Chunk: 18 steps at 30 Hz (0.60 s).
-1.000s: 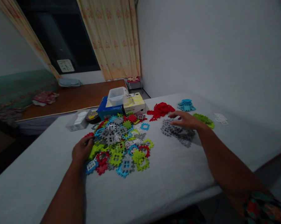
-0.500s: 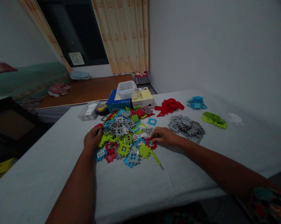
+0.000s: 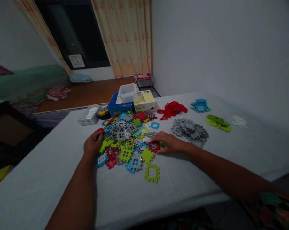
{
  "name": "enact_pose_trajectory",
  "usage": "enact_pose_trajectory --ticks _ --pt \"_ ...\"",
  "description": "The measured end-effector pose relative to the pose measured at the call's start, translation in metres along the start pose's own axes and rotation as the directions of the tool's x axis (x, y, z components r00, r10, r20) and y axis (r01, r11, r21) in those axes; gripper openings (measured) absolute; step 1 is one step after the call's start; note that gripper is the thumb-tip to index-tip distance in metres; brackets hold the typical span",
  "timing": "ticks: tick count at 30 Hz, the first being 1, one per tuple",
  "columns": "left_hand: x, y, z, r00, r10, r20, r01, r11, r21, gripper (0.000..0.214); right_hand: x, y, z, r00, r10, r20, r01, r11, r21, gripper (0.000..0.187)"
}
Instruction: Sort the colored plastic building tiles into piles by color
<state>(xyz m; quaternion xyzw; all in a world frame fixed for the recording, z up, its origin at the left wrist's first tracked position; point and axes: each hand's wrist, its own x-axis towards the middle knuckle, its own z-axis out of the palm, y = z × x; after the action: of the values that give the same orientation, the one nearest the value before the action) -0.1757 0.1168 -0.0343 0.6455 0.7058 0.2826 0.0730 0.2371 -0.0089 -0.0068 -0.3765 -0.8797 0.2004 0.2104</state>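
A mixed pile of flat plastic interlocking tiles (image 3: 125, 154) in green, grey, red, blue and white lies on the cloth-covered table. My left hand (image 3: 93, 144) rests against the pile's left edge, thumb and fingers apart and loosely curved; some fingertips are hidden. At the right edge, my right hand (image 3: 167, 142) is open, its fingers and thumb spread around a red tile (image 3: 154, 146) that still lies in the pile. A solid green tile (image 3: 147, 155) lies just below it. Nearer to me, a green frame-shaped tile (image 3: 148, 179) lies flat on the cloth.
Sorted heaps stand right of the pile: red tiles (image 3: 172, 110), grey tiles (image 3: 190, 130), blue tiles (image 3: 200, 105), green tiles (image 3: 218, 123) and white tiles (image 3: 239, 122). Behind are a blue box (image 3: 120, 108), a yellow-white box (image 3: 145, 101), a clear tub (image 3: 128, 92), another clear container (image 3: 89, 118) and a roll of tape (image 3: 103, 112).
The green frame-shaped tile, seen edge-on before, has dropped flat onto the cloth. My right thumb has moved away from the fingers, widening the gap. My left hand stays in place.
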Motion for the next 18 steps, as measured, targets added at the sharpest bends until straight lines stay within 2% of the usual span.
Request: enact_pose_trajectory --ticks 3,6,9,11,13,15,16,18 --pt "0.0 0.0 -0.001 1.0 0.007 0.014 -0.007 1.0 0.007 0.038 -0.002 0.003 -0.004 1.0 0.026 -0.015 -0.025 0.998 0.053 0.057" --pt "0.0 0.001 -0.003 1.0 0.024 0.002 -0.024 1.0 0.015 0.037 -0.007 0.01 -0.017 0.996 0.07 -0.064 -0.062 0.991 0.116 0.058" --pt "0.002 0.0 -0.003 1.0 0.026 -0.007 -0.026 0.999 0.026 0.035 -0.008 0.024 -0.043 0.987 0.111 -0.117 -0.102 0.992 0.078 0.059" --pt "0.003 -0.002 -0.002 0.999 0.039 -0.019 -0.038 0.999 0.031 0.034 -0.005 0.039 -0.068 0.967 0.179 -0.183 -0.185 0.982 -0.019 0.056" --pt "0.004 -0.003 0.0 0.997 0.06 -0.039 -0.059 0.998 0.03 0.032 0.0 0.056 -0.096 0.895 0.303 -0.326 -0.355 0.928 -0.112 0.05" --pt "0.004 -0.004 0.001 0.996 0.073 -0.05 -0.072 0.997 0.025 0.031 0.004 0.074 -0.121 0.791 0.394 -0.469 -0.508 0.849 -0.144 0.042" --pt "0.004 -0.004 0.001 0.996 0.072 -0.049 -0.071 0.997 0.019 0.031 0.006 0.081 -0.131 0.749 0.415 -0.516 -0.553 0.821 -0.143 0.039" --pt "0.002 -0.003 0.001 0.997 0.07 -0.042 -0.071 0.997 -0.006 0.032 0.011 0.094 -0.143 0.706 0.427 -0.566 -0.59 0.796 -0.135 0.037"
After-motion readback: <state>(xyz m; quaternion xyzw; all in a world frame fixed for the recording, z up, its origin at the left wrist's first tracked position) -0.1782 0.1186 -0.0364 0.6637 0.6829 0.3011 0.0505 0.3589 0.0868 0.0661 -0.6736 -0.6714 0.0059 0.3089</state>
